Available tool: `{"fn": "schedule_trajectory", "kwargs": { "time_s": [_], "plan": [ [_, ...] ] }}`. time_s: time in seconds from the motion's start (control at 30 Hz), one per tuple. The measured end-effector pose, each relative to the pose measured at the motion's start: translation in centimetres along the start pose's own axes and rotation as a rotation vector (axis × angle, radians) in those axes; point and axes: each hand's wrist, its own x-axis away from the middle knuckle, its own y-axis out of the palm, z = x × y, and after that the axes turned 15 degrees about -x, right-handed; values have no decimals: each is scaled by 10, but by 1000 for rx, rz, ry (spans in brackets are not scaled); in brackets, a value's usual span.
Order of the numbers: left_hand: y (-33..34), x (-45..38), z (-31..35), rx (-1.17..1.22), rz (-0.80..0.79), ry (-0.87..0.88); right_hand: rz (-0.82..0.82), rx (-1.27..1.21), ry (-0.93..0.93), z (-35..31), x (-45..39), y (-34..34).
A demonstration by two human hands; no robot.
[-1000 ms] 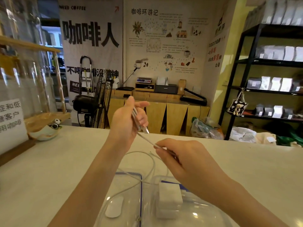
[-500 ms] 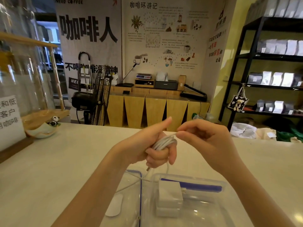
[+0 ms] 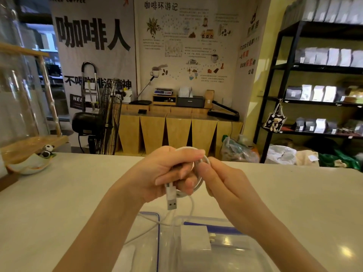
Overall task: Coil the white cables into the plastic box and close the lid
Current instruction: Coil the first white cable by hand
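My left hand [image 3: 167,169] grips a small coil of white cable [image 3: 200,173] above the counter, and the cable's USB plug [image 3: 171,199] hangs down from my fingers. Pinching the right side of that coil are the fingers of my right hand [image 3: 222,183]. A loose strand of the cable drops from the coil toward the clear plastic box [image 3: 245,250] at the bottom. Inside the box stands a white power adapter [image 3: 194,239]. The box's clear lid [image 3: 149,242], edged in blue, lies just left of it, with a white cable running across it.
A white oval object [image 3: 128,258] shows under the lid at the bottom. A small bowl with a panda figure [image 3: 46,151] sits on the counter [image 3: 59,193] at the far left, beside a wooden stand. Beyond the counter are a fan, wooden cabinets and black shelves.
The cable went from a stretched strand between my hands to a tight coil in my left hand. Both hands lowered and closed together, and the USB plug now hangs free.
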Motion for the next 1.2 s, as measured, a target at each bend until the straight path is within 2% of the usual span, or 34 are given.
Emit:
{"fn": "schedule_trajectory", "kwargs": {
  "time_s": [0.1,0.17,0.27,0.37,0.47,0.53,0.6,0.67,0.77,0.8,0.87,0.93,1.0,1.03,1.1,1.17,1.2],
  "plan": [
    [10,-4,0,-284,304,7,71,145,-24,3,-3,-5],
    [13,-8,-2,-376,420,22,139,150,-24,6,-5,-9],
    [20,-14,-8,-475,482,-16,214,125,8,12,-9,-15],
    [26,-17,-13,-682,556,-43,280,119,28,14,-11,-19],
    [27,-15,-12,-841,598,18,306,126,29,14,-11,-20],
    [28,-14,-11,-1058,684,66,306,129,39,15,-12,-20],
    [29,-13,-12,-1175,747,119,294,121,65,14,-14,-21],
    [28,-14,-13,-1032,701,132,263,19,101,12,-14,-25],
    [26,-16,-13,-479,529,57,209,-160,157,9,-12,-29],
    [25,-16,-13,-360,480,26,201,-188,168,9,-12,-30],
    [25,-18,-15,-290,456,4,171,-167,193,8,-13,-31],
    [26,-20,-17,-497,549,13,121,43,197,7,-12,-35],
    [28,-20,-20,-899,637,10,106,285,199,5,-9,-44],
    [30,-20,-22,-1050,643,-11,134,313,207,2,-11,-49],
    [35,-21,-26,-1200,624,-59,182,181,306,-1,-17,-56],
    [35,-25,-31,-1301,619,-75,76,-55,502,-7,-15,-60],
    [35,-27,-34,-1309,607,-77,41,-182,530,-11,-15,-58]
  ]
}}
